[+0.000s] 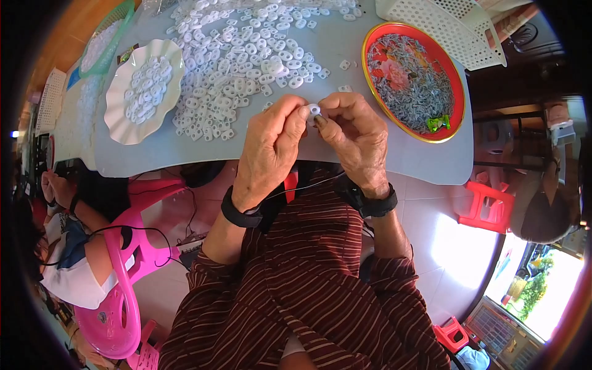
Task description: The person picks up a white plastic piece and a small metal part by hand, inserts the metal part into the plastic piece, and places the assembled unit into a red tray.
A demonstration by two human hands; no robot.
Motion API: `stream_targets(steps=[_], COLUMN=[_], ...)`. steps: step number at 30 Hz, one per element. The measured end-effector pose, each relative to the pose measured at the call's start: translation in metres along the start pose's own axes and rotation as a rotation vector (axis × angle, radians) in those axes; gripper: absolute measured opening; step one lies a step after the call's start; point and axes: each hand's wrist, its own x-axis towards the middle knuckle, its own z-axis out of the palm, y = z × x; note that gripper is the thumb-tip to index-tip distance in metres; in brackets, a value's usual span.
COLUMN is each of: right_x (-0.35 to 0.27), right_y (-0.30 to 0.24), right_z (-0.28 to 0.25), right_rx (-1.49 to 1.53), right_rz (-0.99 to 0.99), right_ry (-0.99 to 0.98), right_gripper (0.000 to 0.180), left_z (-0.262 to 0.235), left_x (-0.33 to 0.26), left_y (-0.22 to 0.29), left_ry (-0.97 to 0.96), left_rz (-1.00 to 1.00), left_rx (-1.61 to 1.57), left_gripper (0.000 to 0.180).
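My left hand and my right hand meet at the table's near edge, fingertips pinched together on one small white plastic ring. Whether the right fingers also hold a second tiny piece is hidden. Just beyond the hands a big heap of the same white rings lies spread over the pale blue-grey table. A red round tray with a gold rim holds a mass of thin grey metal bits to the right of my right hand.
A white scalloped plate with rings stands at the left, a green basket behind it, a white lattice basket at the back right. Another person sits on a pink chair at lower left. Red stools stand on the right.
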Motion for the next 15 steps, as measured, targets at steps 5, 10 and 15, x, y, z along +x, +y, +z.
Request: stream_targets(steps=[5,10,15], right_x=[0.0006,0.0001,0.0], right_y=[-0.0007,-0.0007,-0.003], right_z=[0.0001,-0.0009,0.0006], right_rx=[0.005,-0.02,-0.047], right_rz=[-0.006,-0.007,-0.007], right_ry=[0.01,0.004,0.017], right_gripper=[0.017,0.016,0.016], left_z=[0.0038,0.0059,0.0013], left_x=[-0.0002,-0.0004,0.0008], left_y=[-0.0022,-0.0084,-0.0043], left_ry=[0.013,0.053,-0.011], left_rz=[0.02,0.135,0.065], left_rx=[-0.003,0.081,0.071], left_gripper=[0.018,0.015,0.018])
